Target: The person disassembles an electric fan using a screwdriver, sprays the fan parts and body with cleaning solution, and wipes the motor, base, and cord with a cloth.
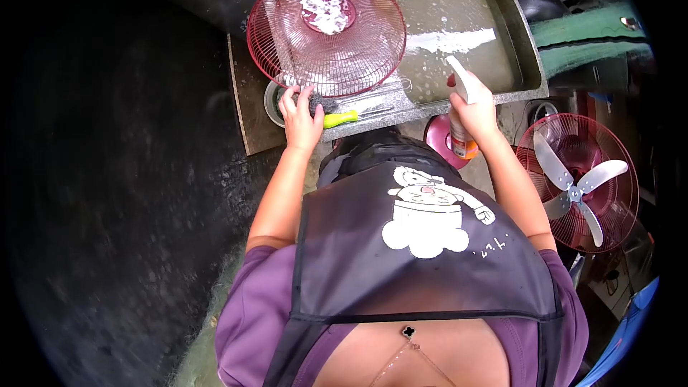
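Note:
A round red wire fan guard [380, 50] lies over the left part of the stone sink, with white foam [328, 13] on its center disc. At its near rim, my left hand [304, 123] holds the edge with bent fingertips, the thumb lower down. Close beside that thumb, a screwdriver [340, 119] with a yellow-green handle rests on the sink's ledge. My right hand [476, 106] is wrapped round a spray bottle [459, 132] with a white trigger head, held upright at the sink's front edge. Its nozzle points toward the sink and guard.
The stone sink [534, 64] holds cloudy water with floating suds. Partly under the guard sits a round bowl [272, 104]. To my right stands a fan [575, 193] with metal blades and a red rear guard. A pink round base [437, 140] is below the sink.

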### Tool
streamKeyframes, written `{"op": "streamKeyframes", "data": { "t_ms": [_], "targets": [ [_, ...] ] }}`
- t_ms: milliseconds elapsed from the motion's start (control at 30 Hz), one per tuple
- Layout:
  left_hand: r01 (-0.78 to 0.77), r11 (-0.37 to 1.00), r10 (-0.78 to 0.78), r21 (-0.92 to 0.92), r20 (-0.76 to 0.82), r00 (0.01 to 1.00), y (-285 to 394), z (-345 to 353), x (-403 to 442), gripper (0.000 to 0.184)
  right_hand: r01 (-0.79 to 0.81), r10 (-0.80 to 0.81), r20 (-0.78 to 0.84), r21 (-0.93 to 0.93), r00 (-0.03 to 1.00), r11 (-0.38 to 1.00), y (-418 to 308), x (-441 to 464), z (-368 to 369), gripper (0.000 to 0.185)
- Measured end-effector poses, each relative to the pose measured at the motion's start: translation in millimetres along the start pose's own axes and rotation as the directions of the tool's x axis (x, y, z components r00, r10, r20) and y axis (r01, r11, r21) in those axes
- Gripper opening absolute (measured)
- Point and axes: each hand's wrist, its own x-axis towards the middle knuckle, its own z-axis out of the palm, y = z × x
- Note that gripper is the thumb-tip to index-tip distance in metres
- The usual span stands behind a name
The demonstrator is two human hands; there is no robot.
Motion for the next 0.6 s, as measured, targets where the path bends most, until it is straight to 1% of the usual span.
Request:
{"op": "streamKeyframes", "data": {
  "t_ms": [33, 67, 133, 167, 200, 267, 333, 367, 400, 467, 500, 533, 600],
  "targets": [
    [0.010, 1.000, -0.010, 0.003, -0.007, 1.000, 0.9, -0.1, 0.8, 0.051, -0.081, 0.072, 0.109, 0.081, 0.991, 0.993, -1.6, 0.4, -4.2, 0.021],
    [0.000, 1.000, 0.000, 0.003, -0.003, 1.000, 1.6, 0.1, 1.5, 0.051, -0.086, 0.078, 0.100, 0.084, 0.992, 0.993, -5.9, -1.3, -4.8, 0.021],
    [0.011, 0.999, -0.011, -0.030, -0.001, 1.000, 2.7, -0.4, 5.4, 0.051, -0.139, 0.176, 0.284, -0.146, 0.943, 0.979, -21.2, -5.3, -2.4, 0.021],
    [0.005, 1.000, -0.005, -0.023, -0.007, 1.000, 4.3, -1.2, 6.8, 0.052, -0.069, 0.104, 0.335, -0.115, 0.936, 0.991, -32.8, -8.5, -4.2, 0.025],
    [-0.004, 1.000, 0.004, -0.025, -0.005, 1.000, 5.8, -1.7, 8.6, 0.052, 0.132, -0.087, 0.295, -0.136, 0.952, 0.982, -33.6, -12.9, 3.4, 0.040],
    [0.009, 0.999, -0.010, -0.037, -0.019, 1.000, 6.0, -3.0, 10.2, 0.052, 0.377, -0.323, 0.326, -0.116, 0.888, 0.919, -47.1, -13.4, 9.4, 0.057],
    [-0.006, 1.000, 0.006, -0.025, -0.033, 0.999, 3.9, -1.0, 11.9, 0.054, 0.434, -0.344, 0.435, -0.125, 0.832, 0.892, -70.1, -9.1, 11.7, 0.063],
    [0.021, 0.999, -0.023, -0.043, -0.051, 0.998, 4.5, -1.0, 12.6, 0.055, 0.465, -0.367, 0.452, -0.124, 0.813, 0.877, -82.4, -5.8, 14.6, 0.064],
    [0.048, 0.997, -0.052, -0.063, -0.067, 0.996, 5.0, -0.4, 12.8, 0.056, 0.551, -0.511, 0.349, -0.018, 0.785, 0.834, -85.9, -4.4, 19.9, 0.050],
    [0.031, 0.999, -0.035, -0.038, -0.097, 0.995, -0.3, 2.0, 14.1, 0.058, 0.443, -0.427, 0.332, 0.030, 0.841, 0.896, -89.7, -3.1, 43.6, 0.028],
    [0.023, 0.998, -0.030, -0.057, -0.126, 0.992, 0.2, 1.9, 15.6, 0.057, 0.398, -0.372, 0.387, 0.015, 0.843, 0.917, -91.0, -2.8, 47.5, 0.022],
    [0.010, 0.996, -0.022, -0.085, -0.151, 0.988, 0.5, 2.0, 17.4, 0.056, 0.347, -0.309, 0.437, -0.009, 0.845, 0.938, -91.3, -1.9, 49.2, 0.016],
    [-0.093, 0.994, 0.097, 0.057, -0.072, 0.993, 1.0, -12.5, 30.1, 0.055, 0.318, -0.238, 0.522, -0.067, 0.819, 0.946, -89.1, -1.4, 48.7, 0.025]
  ]
}}
